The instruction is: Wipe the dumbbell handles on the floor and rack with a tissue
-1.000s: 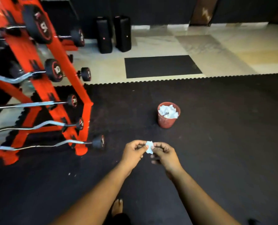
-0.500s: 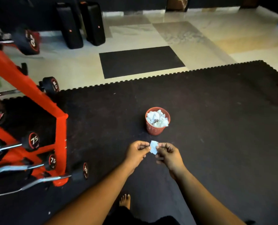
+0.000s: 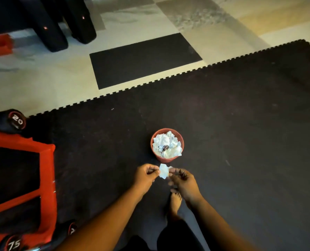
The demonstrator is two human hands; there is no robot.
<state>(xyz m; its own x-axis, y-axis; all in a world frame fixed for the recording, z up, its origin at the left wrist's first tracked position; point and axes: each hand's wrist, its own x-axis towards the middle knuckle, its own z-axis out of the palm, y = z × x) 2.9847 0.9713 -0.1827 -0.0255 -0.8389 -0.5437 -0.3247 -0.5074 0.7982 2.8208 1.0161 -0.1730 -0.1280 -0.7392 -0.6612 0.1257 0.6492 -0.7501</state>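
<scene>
In the head view, a small crumpled white tissue (image 3: 163, 171) is held low in the centre of the frame, pinched between both hands: the left hand (image 3: 145, 175) grips its left edge with curled fingertips, and the right hand (image 3: 184, 181) grips its right edge the same way. Nothing else is held. Just above the tissue in the frame, a small round red plastic basket (image 3: 167, 158) stands on the black interlocking foam mat (image 3: 241, 142), filled to the rim with crumpled white tissues (image 3: 166, 144). A bare foot is seen below the hands.

The orange steel weight rack (image 3: 42, 178) fills the lower left of the frame. A black round weight end marked 20 (image 3: 15, 121) sits at its upper corner, and another marked 75 (image 3: 13, 244) at the lower left edge — no handle is being touched, and no bare handle is clearly shown.

The step in hand is judged to lie between wipes: the tissue is either being opened out for the next handle or readied for the basket, and which cannot be told. If discarded, it need only be carried slightly forward and let go over the rim. If kept, it must be spread over the fingers and the body turned toward the rack at the left — a handle has to be brought into reach first.
</scene>
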